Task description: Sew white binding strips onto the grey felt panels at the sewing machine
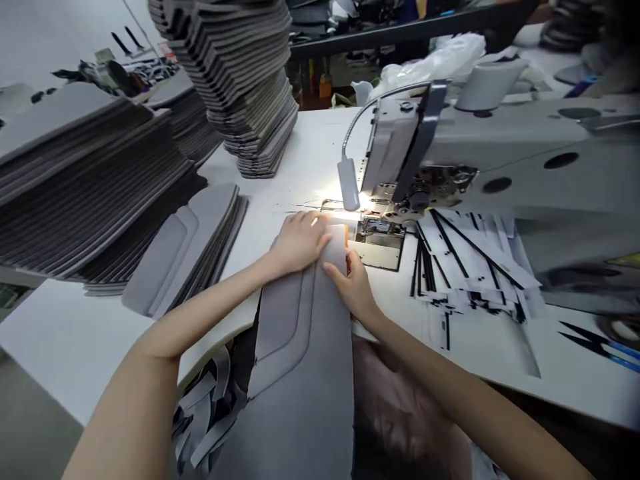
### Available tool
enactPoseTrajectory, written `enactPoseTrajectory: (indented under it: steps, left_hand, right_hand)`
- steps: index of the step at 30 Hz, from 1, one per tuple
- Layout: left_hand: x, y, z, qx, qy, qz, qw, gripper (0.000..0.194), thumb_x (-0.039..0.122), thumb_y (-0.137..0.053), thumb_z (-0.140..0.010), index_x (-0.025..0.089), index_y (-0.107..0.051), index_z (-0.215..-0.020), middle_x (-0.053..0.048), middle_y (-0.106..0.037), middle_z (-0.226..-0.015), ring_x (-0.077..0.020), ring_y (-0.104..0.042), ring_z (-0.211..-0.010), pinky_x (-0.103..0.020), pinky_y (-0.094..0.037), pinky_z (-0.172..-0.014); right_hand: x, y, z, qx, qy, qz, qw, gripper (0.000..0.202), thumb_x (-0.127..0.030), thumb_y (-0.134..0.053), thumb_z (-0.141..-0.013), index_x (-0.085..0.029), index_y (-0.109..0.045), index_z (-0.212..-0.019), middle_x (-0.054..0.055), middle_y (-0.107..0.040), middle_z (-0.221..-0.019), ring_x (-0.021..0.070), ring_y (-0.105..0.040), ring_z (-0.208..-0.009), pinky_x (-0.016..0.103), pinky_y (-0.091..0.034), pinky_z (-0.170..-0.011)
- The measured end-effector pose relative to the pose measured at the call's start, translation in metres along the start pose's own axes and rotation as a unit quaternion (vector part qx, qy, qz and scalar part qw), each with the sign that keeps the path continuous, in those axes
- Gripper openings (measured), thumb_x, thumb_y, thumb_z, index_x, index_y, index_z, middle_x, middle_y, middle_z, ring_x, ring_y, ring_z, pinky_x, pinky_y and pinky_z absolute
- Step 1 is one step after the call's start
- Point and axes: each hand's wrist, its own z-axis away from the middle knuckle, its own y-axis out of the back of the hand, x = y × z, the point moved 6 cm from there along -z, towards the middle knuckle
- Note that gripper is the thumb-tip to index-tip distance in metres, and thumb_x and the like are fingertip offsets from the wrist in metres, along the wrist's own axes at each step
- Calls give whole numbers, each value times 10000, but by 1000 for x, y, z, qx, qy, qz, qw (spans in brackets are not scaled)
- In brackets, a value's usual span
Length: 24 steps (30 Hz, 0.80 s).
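Note:
A long grey padded fabric panel (pixel 327 347) with curved stitched lines runs from the sewing machine (pixel 500 147) down over the table's front edge. My left hand (pixel 300 243) lies flat on its far end, fingers stretched toward the needle area. At the panel's right edge, my right hand (pixel 354 283) grips it with the thumb on top; the other fingers are partly hidden. A small orange piece (pixel 347 235) shows at that edge, just beyond the right fingers. The metal needle plate (pixel 380 253) sits right of the panel, under a lit lamp (pixel 349 183).
Tall stacks of grey panels (pixel 245 80) stand at the back left, with more piles (pixel 90 180) at the left. Black-and-white strips (pixel 470 267) lie under the machine arm. Blue-handled snips (pixel 603 343) rest at the right. Grey offcuts (pixel 210 407) hang below the table edge.

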Motion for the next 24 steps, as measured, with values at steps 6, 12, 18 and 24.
enactPoseTrajectory:
  steps: [6, 12, 18, 24]
  left_hand:
    - [-39, -57, -44, -69, 6, 250, 966, 273, 297, -592, -844, 195, -714, -1066, -27, -728, -1136, -208, -644, -1054, -301, -467, -945]
    - [-40, -68, -62, -33, 69, 242, 967, 241, 333, -801, -662, 189, -776, -854, -30, -761, -888, -198, -653, -866, -290, -473, -781]
    - [-40, -76, -76, -56, 113, 231, 965, 252, 380, -827, -630, 210, -775, -809, -8, -751, -846, -187, -645, -813, -286, -465, -734]
    - [-37, -83, -92, -64, 111, 265, 956, 252, 380, -837, -601, 197, -750, -751, -3, -740, -829, -199, -649, -837, -277, -498, -739]
  right_hand:
    - [-24, 35, 6, -44, 164, 215, 962, 188, -256, -452, -927, -193, -611, -848, 124, -653, -1059, 270, -574, -1021, 461, -493, -919]
    - [-41, 42, 33, -42, 503, 411, 759, 269, -11, -489, -901, -143, -673, -757, 122, -701, -1077, 207, -619, -1062, 301, -577, -902]
    - [-41, 44, 27, -4, 486, 445, 752, 340, 19, -466, -915, -136, -695, -718, 103, -742, -1016, 173, -676, -965, 258, -607, -856]
    - [-39, 53, 18, -2, 461, 448, 766, 389, 50, -423, -906, -130, -700, -701, 91, -756, -1006, 181, -695, -954, 257, -619, -799]
